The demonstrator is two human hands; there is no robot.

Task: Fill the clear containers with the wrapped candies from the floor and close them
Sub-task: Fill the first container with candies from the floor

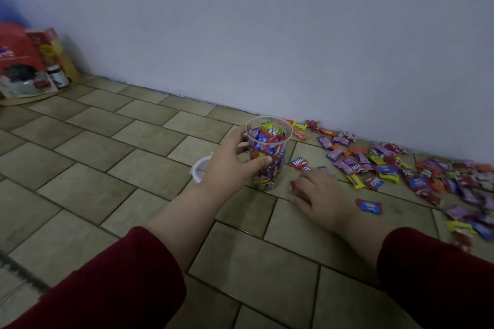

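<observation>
A clear plastic container (268, 152) stands upright on the tiled floor, open at the top and mostly full of wrapped candies. My left hand (231, 165) grips its left side, thumb across the front. Just right of the container's base, my right hand (319, 195) lies palm down on the floor, fingers curled over a red wrapped candy (293, 185). A clear lid (199, 168) lies on the floor behind my left hand, partly hidden. Many wrapped candies (387, 165) are scattered along the wall to the right.
A pale wall (267, 35) runs close behind the container and the candies. Red boxes and a small dark jar (57, 76) stand in the far left corner. The floor (107, 168) is beige tile.
</observation>
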